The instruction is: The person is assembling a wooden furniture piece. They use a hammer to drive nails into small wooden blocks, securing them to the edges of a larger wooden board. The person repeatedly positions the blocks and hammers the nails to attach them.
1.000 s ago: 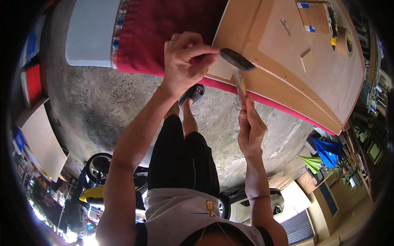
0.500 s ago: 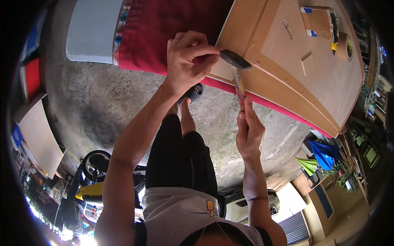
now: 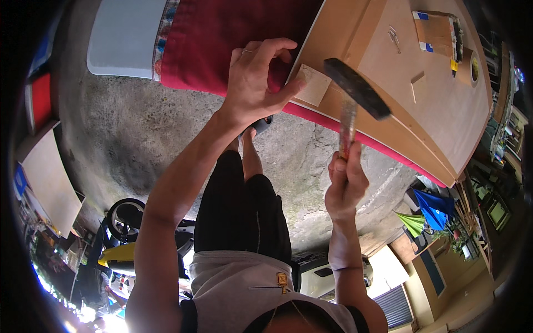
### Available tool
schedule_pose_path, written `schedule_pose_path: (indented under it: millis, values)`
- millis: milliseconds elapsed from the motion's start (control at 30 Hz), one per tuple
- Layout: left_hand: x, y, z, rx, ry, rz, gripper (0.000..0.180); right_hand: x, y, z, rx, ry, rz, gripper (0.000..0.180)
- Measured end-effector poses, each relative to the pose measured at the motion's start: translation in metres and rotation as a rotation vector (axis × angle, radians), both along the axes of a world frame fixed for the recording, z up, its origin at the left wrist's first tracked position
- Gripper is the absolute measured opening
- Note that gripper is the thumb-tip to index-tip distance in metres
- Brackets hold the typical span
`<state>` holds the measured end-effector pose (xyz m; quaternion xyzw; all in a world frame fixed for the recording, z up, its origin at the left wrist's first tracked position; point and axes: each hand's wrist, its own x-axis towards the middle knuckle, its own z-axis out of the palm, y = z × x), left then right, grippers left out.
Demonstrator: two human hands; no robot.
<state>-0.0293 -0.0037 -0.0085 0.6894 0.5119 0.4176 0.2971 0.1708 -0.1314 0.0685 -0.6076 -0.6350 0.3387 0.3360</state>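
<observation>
My right hand (image 3: 345, 186) is wrapped round the handle of a hammer (image 3: 355, 89), whose dark head is raised over the edge of a wooden panel (image 3: 411, 130). My left hand (image 3: 252, 83) is open at the panel's left edge, thumb and index finger spread apart with nothing visible between them. Its thumb tip meets a small square piece of thin wood (image 3: 313, 87) that lies on the panel's corner. Whether a nail stands in that piece, I cannot make out.
On the panel lie a few loose nails (image 3: 394, 39), a wood strip (image 3: 417, 83), a cardboard box (image 3: 438, 33) and a tape roll (image 3: 470, 67). Red cloth (image 3: 205, 44) covers the surface beneath. A blue umbrella (image 3: 433, 208) and yellow motorbike (image 3: 119, 254) stand around the concrete floor.
The hammer has lifted off from beside my left fingertips, rising to the right. My left thumb and index finger have spread apart, and the square wood piece shows more fully.
</observation>
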Motion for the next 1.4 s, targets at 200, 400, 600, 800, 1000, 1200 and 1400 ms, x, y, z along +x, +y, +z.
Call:
schedule_pose_path:
  millis: [200, 400, 600, 800, 1000, 1200, 1400]
  values:
    - [0.002, -0.002, 0.005, -0.047, 0.059, -0.001, 0.054, -0.002, 0.000, 0.002, -0.030, -0.074, -0.043, 0.047]
    - [0.001, -0.002, 0.002, -0.024, 0.068, 0.006, 0.052, -0.006, 0.003, -0.002, -0.109, -0.091, 0.008, 0.043]
    - [0.001, -0.003, 0.002, -0.035, 0.072, 0.001, 0.050, -0.004, -0.005, -0.015, -0.011, -0.105, -0.014, 0.045]
    - [0.001, -0.001, 0.002, -0.011, 0.054, 0.006, 0.048, -0.003, -0.005, -0.004, -0.021, -0.052, -0.040, 0.045]
    - [0.000, -0.002, 0.000, 0.005, 0.095, -0.003, 0.042, -0.006, 0.012, 0.028, -0.198, 0.006, -0.095, 0.043]
    - [0.004, 0.002, -0.001, 0.078, 0.041, 0.055, 0.025, -0.004, 0.026, 0.039, -0.307, 0.070, -0.261, 0.042]
    - [0.004, 0.002, 0.001, 0.024, 0.029, 0.031, 0.024, 0.002, 0.021, 0.034, -0.380, 0.059, -0.217, 0.042]
